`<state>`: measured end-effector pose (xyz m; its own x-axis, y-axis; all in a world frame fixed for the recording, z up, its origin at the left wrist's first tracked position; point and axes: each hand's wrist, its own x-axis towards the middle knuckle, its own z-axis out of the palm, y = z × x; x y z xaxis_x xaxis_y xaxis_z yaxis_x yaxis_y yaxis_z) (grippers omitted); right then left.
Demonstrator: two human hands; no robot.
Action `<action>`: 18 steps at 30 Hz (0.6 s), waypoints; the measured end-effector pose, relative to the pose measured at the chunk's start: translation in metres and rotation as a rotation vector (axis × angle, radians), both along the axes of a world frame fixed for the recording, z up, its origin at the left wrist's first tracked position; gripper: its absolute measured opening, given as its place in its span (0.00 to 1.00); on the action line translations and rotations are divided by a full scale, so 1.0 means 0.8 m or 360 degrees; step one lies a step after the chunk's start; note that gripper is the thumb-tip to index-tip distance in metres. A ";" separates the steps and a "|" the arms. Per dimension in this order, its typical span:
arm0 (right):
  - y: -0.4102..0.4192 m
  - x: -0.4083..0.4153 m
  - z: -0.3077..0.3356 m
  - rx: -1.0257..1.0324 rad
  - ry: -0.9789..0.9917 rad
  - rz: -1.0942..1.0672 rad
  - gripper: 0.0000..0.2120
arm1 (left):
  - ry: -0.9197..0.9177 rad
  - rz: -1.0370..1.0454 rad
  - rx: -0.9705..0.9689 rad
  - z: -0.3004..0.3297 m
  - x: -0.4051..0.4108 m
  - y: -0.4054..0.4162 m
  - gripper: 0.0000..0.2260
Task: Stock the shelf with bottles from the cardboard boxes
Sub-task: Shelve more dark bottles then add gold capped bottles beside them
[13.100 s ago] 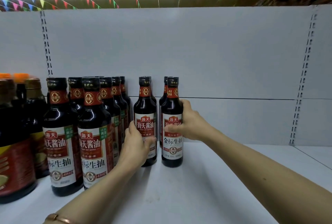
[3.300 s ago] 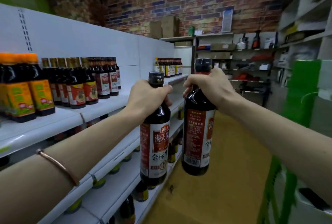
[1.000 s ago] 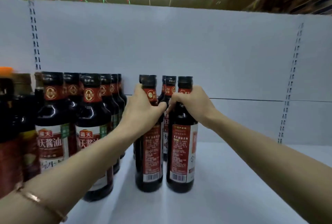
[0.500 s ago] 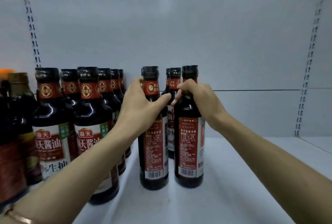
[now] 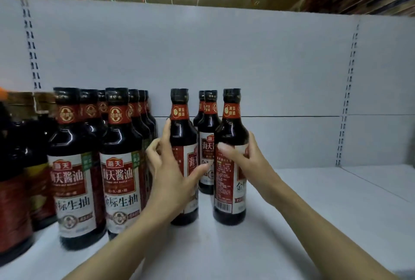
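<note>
Two dark soy sauce bottles with red labels stand upright on the white shelf point(image 5: 292, 223). My left hand point(image 5: 173, 174) grips the body of the left bottle point(image 5: 182, 135), thumb across its front. My right hand point(image 5: 249, 162) grips the label of the right bottle point(image 5: 229, 185), whose barcode side faces me. Behind these two stand two more bottles point(image 5: 207, 144) of the same kind. No cardboard box is in view.
Rows of the same soy sauce point(image 5: 119, 167) fill the shelf at the left, with larger dark bottles point(image 5: 20, 178) at the far left. The white back panel point(image 5: 224, 55) closes the rear. Bare shelf runs to the right of my right arm.
Both hands have slid down from the bottle necks to the bottle bodies. The left bottle's label has turned partly toward me. Both bottles stand where they were set half a second ago.
</note>
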<state>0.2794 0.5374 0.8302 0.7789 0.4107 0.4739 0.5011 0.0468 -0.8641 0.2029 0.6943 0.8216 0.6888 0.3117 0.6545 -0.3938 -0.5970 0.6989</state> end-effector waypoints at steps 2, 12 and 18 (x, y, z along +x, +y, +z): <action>-0.012 -0.001 -0.016 -0.0262 0.0072 0.0079 0.38 | 0.0005 -0.0007 0.0048 -0.005 -0.005 0.009 0.52; -0.007 -0.009 -0.041 -0.0548 -0.0003 -0.0226 0.34 | 0.0039 -0.0245 -0.0020 -0.022 -0.008 0.022 0.47; -0.008 -0.004 -0.046 -0.0660 -0.0002 -0.0178 0.42 | 0.0119 -0.0182 -0.0060 -0.025 -0.009 0.017 0.53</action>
<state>0.2765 0.5314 0.7930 0.8289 0.4799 0.2874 0.4845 -0.3589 -0.7978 0.1956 0.7078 0.8015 0.7678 0.2521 0.5890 -0.4034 -0.5239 0.7502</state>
